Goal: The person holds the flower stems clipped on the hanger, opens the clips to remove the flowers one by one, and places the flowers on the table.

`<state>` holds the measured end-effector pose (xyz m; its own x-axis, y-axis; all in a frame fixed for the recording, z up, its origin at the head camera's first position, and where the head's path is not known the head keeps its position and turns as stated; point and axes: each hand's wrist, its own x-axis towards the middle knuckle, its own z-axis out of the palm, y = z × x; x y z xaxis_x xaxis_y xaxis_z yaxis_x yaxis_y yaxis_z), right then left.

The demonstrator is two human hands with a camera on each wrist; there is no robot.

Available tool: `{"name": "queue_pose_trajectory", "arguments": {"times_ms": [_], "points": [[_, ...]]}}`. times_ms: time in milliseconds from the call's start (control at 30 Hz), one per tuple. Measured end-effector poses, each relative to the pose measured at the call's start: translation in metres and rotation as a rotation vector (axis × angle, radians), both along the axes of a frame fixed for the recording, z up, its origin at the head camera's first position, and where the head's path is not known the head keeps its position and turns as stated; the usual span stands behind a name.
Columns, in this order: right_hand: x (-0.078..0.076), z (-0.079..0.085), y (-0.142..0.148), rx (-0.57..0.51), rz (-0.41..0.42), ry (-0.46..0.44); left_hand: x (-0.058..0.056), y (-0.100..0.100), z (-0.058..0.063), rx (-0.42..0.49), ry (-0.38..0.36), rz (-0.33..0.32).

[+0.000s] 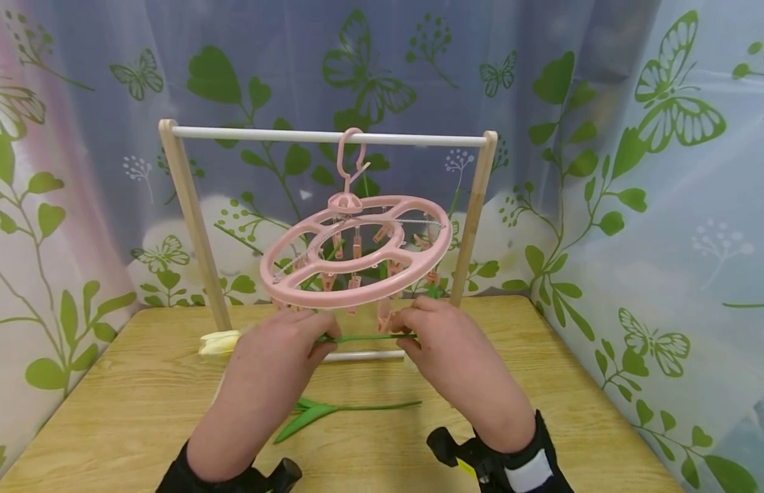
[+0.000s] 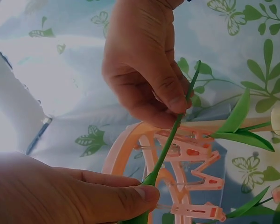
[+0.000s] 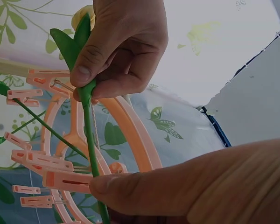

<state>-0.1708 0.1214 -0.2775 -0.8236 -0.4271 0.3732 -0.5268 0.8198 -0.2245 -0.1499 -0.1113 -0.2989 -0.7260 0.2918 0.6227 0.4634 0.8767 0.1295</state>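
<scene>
A pink oval clip hanger [image 1: 351,298] hangs by its hook from a white bar. Below its front rim, my left hand [image 1: 277,363] pinches an artificial tulip at the leaf base. Its pale yellow bloom [image 1: 218,344] sticks out left of that hand, and its green stem [image 1: 363,337] runs across to the right. My right hand [image 1: 450,356] pinches the stem near its free end, thumb and fingers curled. One pink clip [image 3: 67,181] hangs right beside the right thumb. Other tulips with green leaves [image 2: 245,126] hang around the hanger, their stems by the clips.
Another tulip's leaves and stem [image 1: 314,414] lie on the wooden table [image 1: 370,459] between my forearms. Wooden posts [image 1: 194,226] hold the white bar [image 1: 265,135] up. A leaf-and-butterfly curtain [image 1: 604,205] surrounds the back and sides.
</scene>
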Motion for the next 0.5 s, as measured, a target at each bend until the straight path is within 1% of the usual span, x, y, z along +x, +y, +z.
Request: {"name": "queue_pose_trajectory", "arguments": {"times_ms": [167, 333, 500], "points": [[-0.0024, -0.0027, -0.001, 0.0, 0.006, 0.022, -0.0009, -0.0013, -0.0005, 0.008, 0.01, -0.001], [-0.0045, -0.0045, -0.0024, -0.025, -0.002, 0.032, -0.0021, -0.0019, -0.0017, 0.005, 0.027, 0.0], [-0.0056, -0.0053, -0.0021, -0.056, 0.008, 0.056, -0.0019, -0.003, -0.0021, 0.009, 0.052, 0.0]]}}
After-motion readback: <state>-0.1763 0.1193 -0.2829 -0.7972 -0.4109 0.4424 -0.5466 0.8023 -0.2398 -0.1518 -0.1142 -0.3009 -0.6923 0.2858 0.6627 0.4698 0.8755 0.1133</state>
